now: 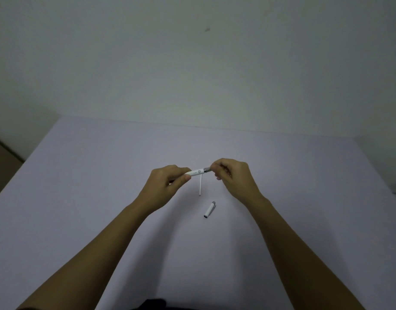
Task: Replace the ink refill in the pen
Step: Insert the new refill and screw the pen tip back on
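While the left hand (pixel 168 184) pinches one end of the white plastic pen barrel (pixel 196 172), its long axis runs left-right above the pale table (pixel 80 175), grey metal end gripped by the right hand (pixel 231 175); a thin white refill (pixel 200 185) and white cap (pixel 209 209) lie below.

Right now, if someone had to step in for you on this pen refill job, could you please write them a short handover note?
Left hand: pinching one end of the white plastic pen barrel, held above the table.
Right hand: gripping the barrel's grey metal front section.
On the pale lilac table: a thin white refill tube lies below the barrel; the white pen cap with grey tip lies nearer the person.
Done: cap off.
Unclear: whether the loose refill is old or new, and whether the section is coming off or going on.
Left: fit the refill, close the barrel, recap.
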Motion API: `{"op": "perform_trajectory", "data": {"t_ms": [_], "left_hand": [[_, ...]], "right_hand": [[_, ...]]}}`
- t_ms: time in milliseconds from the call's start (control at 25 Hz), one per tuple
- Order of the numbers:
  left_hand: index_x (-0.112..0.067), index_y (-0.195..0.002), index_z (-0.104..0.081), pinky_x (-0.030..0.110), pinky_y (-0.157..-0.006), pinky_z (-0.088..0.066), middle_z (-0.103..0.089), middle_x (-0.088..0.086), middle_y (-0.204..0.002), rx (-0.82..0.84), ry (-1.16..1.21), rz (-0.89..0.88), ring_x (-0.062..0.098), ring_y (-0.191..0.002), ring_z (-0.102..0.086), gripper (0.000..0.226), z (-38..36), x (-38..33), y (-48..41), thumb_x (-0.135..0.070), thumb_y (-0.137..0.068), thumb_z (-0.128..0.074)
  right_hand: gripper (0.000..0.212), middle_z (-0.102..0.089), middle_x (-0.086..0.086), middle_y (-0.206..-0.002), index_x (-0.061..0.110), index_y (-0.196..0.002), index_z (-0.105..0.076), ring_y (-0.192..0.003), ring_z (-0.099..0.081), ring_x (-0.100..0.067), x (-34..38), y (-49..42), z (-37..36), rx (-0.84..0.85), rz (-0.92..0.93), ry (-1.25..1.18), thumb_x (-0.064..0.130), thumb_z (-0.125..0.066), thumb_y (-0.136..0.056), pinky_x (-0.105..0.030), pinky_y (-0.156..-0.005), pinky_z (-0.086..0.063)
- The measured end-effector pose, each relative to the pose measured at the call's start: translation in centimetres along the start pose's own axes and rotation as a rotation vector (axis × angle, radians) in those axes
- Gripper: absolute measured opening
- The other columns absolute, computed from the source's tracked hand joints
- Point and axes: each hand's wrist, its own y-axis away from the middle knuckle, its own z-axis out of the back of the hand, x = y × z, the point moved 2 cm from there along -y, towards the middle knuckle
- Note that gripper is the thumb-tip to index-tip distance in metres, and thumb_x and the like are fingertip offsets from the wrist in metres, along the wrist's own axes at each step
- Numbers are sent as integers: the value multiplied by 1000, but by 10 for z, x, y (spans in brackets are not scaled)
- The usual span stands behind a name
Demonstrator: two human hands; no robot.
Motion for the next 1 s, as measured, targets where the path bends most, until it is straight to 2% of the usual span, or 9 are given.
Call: {"op": "perform_trajectory", "data": {"t_ms": [160,240,280,360,560,720,840,920,1000], "left_hand": [[-21,-103,-69,9,-58,-34,-53,-6,-63,-59,-30,-55,6,-58,-47,18,0,-3,3,-19,-90,-58],[-21,-102,-69,12,-56,-33,-55,-1,-62,-47,-46,-52,8,-57,-46,17,2,-3,2,-20,-90,-57],[-20,-101,-69,12,-56,-33,-55,2,-61,-46,-54,-46,9,-56,-46,16,3,-2,2,-20,-90,-56],[-20,-99,-69,12,-56,-33,-54,4,-60,-46,-59,-45,11,-55,-45,15,5,-2,1,-20,-91,-56],[-16,-97,-68,14,-56,-34,-55,5,-61,8,-54,-83,12,-57,-45,15,9,-1,5,-18,-92,-55],[-19,-92,-70,12,-49,-32,-52,1,-57,24,52,-25,11,-54,-44,16,10,-1,9,-22,-92,-54],[-21,-88,-72,11,-45,-30,-52,2,-55,21,138,44,7,-48,-41,17,13,-2,7,-25,-90,-57],[-19,-91,-71,15,-48,-31,-54,7,-57,15,75,-24,12,-52,-44,14,17,-4,6,-23,-90,-58],[-19,-92,-71,17,-52,-32,-52,2,-56,-1,13,-80,17,-57,-46,12,20,-6,5,-19,-89,-59]], "right_hand": [[33,-62,-16,-62,13,-72,-67,-55,-51,-20,9,-2,3,23,19,155,31,-50,-94,-29,-56,-39],[17,-64,-6,-71,16,-88,-66,-62,-59,-15,12,0,2,31,24,82,26,-53,-93,-25,-60,-46],[10,-64,2,-75,19,-96,-63,-66,-61,-6,12,1,2,38,22,40,24,-56,-91,-16,-61,-47],[9,-63,10,-80,22,-97,-61,-71,-63,5,12,1,3,58,19,-8,18,-59,-89,-4,-65,-46],[12,-65,10,-73,25,-85,-63,-66,-62,4,14,0,8,122,16,-9,15,-59,-88,-4,-63,-45],[18,-67,12,-73,30,-79,-66,-69,-64,-9,17,1,10,95,42,-86,12,-65,-84,-10,-63,-47],[14,-68,12,-76,18,-84,-72,-70,-64,-4,18,3,13,43,126,-115,6,-70,-79,-9,-66,-47],[12,-69,9,-77,13,-90,-73,-72,-64,1,19,5,13,15,146,-78,7,-70,-79,-7,-67,-46],[12,-68,7,-78,12,-93,-72,-72,-63,3,21,6,12,-3,159,-21,10,-67,-82,-7,-67,-45]]}}
